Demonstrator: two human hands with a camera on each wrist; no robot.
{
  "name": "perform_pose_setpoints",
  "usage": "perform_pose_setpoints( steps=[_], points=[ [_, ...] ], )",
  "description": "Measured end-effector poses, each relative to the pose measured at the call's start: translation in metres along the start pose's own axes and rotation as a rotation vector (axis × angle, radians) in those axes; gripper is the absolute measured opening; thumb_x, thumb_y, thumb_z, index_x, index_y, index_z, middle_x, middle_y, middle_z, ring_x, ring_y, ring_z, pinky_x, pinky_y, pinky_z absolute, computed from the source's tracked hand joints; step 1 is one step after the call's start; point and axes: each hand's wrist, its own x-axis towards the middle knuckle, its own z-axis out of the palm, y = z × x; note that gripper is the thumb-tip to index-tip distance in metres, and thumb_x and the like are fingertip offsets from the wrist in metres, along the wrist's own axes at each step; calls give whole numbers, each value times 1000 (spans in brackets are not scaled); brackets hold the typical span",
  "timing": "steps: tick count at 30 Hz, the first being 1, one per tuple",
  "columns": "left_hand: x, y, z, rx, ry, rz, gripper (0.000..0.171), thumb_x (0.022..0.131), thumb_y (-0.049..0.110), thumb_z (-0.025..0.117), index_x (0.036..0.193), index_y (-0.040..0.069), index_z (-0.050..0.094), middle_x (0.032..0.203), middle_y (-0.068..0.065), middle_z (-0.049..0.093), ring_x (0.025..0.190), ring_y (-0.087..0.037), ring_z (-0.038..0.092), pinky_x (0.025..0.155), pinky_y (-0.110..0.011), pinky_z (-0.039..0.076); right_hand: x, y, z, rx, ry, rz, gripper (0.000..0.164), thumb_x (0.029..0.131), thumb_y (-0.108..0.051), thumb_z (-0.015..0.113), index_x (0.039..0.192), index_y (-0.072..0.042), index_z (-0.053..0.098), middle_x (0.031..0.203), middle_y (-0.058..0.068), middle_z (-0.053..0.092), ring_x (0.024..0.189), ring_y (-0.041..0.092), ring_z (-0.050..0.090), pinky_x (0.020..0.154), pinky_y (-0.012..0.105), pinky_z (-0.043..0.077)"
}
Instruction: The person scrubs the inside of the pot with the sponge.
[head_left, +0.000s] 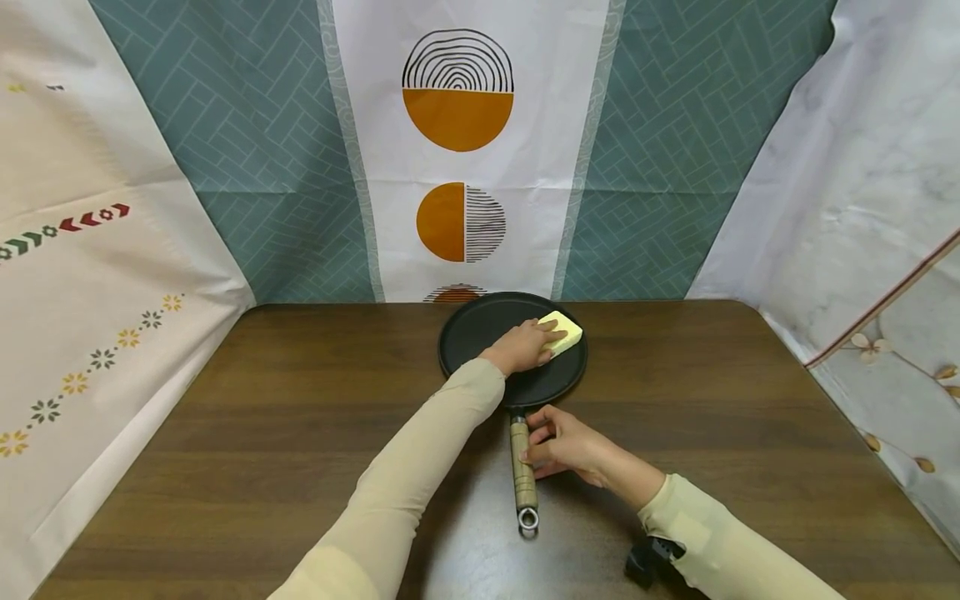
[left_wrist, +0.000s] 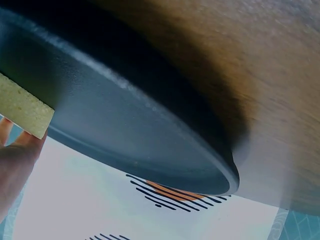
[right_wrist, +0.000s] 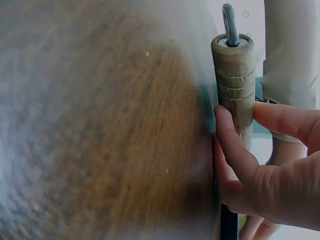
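Note:
A round black flat pan (head_left: 480, 329) lies at the back middle of the table, its wooden handle (head_left: 522, 490) toward me. My left hand (head_left: 519, 348) holds a pale yellow sponge (head_left: 572, 333) against the right part of the pan's surface. In the left wrist view, fingers grip the edge of the sponge (left_wrist: 22, 107) over the pan (left_wrist: 125, 120). From the right side, my right hand (head_left: 573, 450) pinches the handle between thumb and fingers. The right wrist view has the handle (right_wrist: 234, 67) with its metal hanging ring, thumb and fingers on either side.
The brown wooden table (head_left: 300, 433) extends to both sides of the pan. Patterned cloth (head_left: 255, 167) hangs along the back edge, with more cloth (head_left: 97, 275) at the left and right. A small black object (head_left: 647, 560) sits under the right wrist.

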Motion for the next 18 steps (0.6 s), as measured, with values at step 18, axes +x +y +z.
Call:
perform_pose_setpoints(
  steps=[18],
  points=[
    [15, -6, 4, 99, 17, -105, 49, 103, 31, 43, 151, 27, 33, 158, 0, 26, 141, -31, 28, 108, -45, 34, -1, 0, 0, 7, 1, -6, 51, 80, 7, 66, 122, 10, 37, 98, 16, 44, 78, 21, 57, 72, 42, 57]
  ],
)
